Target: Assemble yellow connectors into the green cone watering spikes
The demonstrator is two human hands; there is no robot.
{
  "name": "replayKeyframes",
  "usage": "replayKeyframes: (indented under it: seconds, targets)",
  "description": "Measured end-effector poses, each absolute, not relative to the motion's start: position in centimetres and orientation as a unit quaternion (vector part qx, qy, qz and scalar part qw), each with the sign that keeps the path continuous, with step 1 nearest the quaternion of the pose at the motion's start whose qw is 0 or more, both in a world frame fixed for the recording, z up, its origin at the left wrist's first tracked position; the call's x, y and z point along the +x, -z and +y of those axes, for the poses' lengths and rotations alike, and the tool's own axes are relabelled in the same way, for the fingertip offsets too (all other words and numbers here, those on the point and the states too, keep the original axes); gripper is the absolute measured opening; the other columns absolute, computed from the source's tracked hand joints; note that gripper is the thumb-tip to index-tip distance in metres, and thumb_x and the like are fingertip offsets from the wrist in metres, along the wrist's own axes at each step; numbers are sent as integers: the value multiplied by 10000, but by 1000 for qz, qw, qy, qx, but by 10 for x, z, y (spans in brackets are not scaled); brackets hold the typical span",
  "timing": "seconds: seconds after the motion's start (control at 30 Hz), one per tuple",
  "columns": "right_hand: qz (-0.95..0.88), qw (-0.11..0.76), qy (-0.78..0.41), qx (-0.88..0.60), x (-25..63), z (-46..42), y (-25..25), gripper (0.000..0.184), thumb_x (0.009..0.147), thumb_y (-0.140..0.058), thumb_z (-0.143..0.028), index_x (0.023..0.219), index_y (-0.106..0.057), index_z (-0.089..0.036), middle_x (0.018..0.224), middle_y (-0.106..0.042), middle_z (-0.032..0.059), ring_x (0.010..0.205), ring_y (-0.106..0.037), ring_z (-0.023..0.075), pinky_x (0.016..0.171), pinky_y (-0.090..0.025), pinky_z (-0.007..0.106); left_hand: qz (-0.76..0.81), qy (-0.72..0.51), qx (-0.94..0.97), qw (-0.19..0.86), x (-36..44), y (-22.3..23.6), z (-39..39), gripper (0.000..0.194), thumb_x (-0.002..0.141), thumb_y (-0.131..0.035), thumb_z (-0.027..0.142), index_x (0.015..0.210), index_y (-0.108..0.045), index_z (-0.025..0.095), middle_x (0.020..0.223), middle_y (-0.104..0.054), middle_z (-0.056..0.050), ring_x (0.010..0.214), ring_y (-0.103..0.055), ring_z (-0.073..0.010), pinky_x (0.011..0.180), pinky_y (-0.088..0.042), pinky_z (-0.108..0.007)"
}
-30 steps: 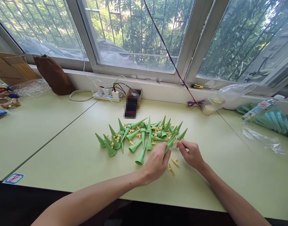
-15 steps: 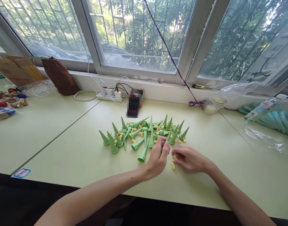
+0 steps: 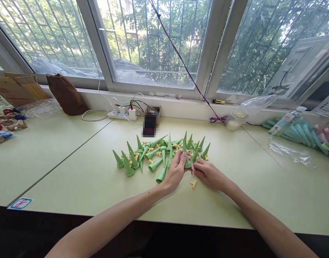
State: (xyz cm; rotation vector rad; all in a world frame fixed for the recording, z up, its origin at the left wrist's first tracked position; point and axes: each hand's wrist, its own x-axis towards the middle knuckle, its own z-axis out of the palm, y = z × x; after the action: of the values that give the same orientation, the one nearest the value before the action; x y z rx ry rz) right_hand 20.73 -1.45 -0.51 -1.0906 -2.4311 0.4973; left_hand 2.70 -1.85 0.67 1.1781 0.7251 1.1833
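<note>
My left hand (image 3: 175,168) is closed around a green plastic plant-watering spike (image 3: 187,159), held with its tip up. At the base of this spike, my right hand (image 3: 209,173) has its fingers pinched together; they hide most of what is in them, seemingly a small yellow valve from the pair seen earlier. One loose yellow valve (image 3: 193,184) lies on the table just below the hands. Beyond and left of my hands spreads a pile of green spikes (image 3: 129,169), some upright and some on their sides, mixed with several yellow valves (image 3: 151,161).
Along the sill stand a power strip (image 3: 121,114), a small box (image 3: 157,111) and a brown bag (image 3: 66,95). A jar (image 3: 232,123) in clear plastic, a bottle (image 3: 285,122) and plastic wrap (image 3: 290,152) are at right. Small wooden pieces (image 3: 15,125) lie far left.
My right hand went down to two yellow valves on the table, then up to the spike's base; one valve is left there. The spike in my left hand is now more upright.
</note>
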Motion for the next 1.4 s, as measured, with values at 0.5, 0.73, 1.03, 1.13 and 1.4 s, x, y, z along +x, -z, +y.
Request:
replayKeyframes:
  seconds: [0.5, 0.73, 1.03, 1.13, 1.4]
  targets:
    - [-886, 232, -177, -360, 199, -21, 4, 128, 990, -387, -134, 991, -494, -205, 958, -551, 86, 856, -552, 222, 770, -511, 361, 314, -555, 485, 598, 23, -2, -10, 253, 931, -532, 450, 1032, -551, 220, 948, -567, -22, 805, -625, -154, 760, -590, -340]
    - [-830, 425, -170, -318, 197, -19, 3, 150, 1008, -390, -146, 977, -524, -206, 947, -533, 68, 790, -561, 174, 718, -519, 320, 338, -572, 513, 543, 22, -7, -7, 269, 913, -574, 450, 1006, -535, 201, 889, -538, -1, 763, -654, -136, 745, -610, -322]
    - [-736, 557, -196, -332, 195, -19, 2, 115, 970, -521, -162, 1013, -608, -225, 981, -558, 57, 749, -601, 150, 687, -567, 318, 344, -543, 561, 521, 22, -9, -9, 291, 865, -642, 446, 973, -572, 185, 844, -527, 12, 667, -640, -115, 633, -622, -291]
    - [-735, 560, -199, -327, 196, -19, 5, 98, 960, -550, -174, 1012, -611, -229, 945, -577, 45, 728, -606, 146, 676, -572, 316, 352, -528, 585, 506, 22, -9, -10, 308, 854, -654, 445, 990, -583, 178, 867, -546, -1, 650, -633, -118, 562, -609, -273]
    - [-738, 551, -207, -331, 194, -22, 5, 66, 949, -579, -202, 1000, -614, -225, 896, -590, 32, 696, -608, 140, 657, -577, 307, 345, -506, 623, 487, 20, -1, -9, 307, 866, -628, 470, 997, -552, 202, 900, -538, -4, 598, -619, -103, 428, -491, -195]
